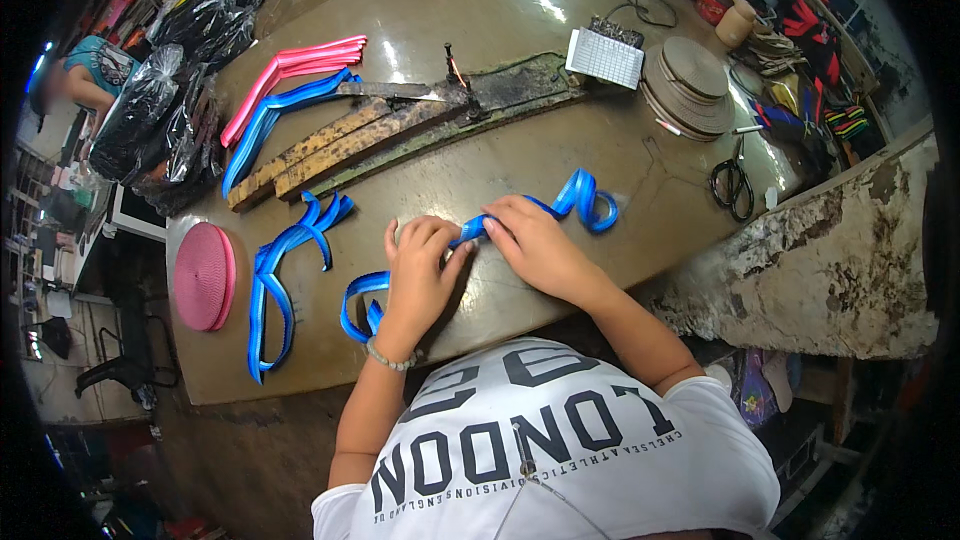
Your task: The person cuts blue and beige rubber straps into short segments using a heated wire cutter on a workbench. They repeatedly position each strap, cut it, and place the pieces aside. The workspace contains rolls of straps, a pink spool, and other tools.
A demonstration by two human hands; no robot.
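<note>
A long blue webbing strap (475,228) runs between my two hands, just above the table's near side. My left hand (422,262) grips it with thumb and fingers, and the strap's other end loops out beside my wrist. A short way to the right, my right hand (536,244) holds the same strap from above. Past that hand, a loose curl of blue webbing (581,199) rests on the table. To the left lie several blue strap pieces (262,292), bent and partly folded over one another. My palms hide part of the strap.
A hinged metal and wood cutter (375,136) sits across the table (600,131), with blue straps (259,127) and pink straps (300,60) beyond it. A pink webbing roll (201,276) is left; beige rolls (686,86) and black-handled scissors (731,184) are right. Another person (97,67) works far left.
</note>
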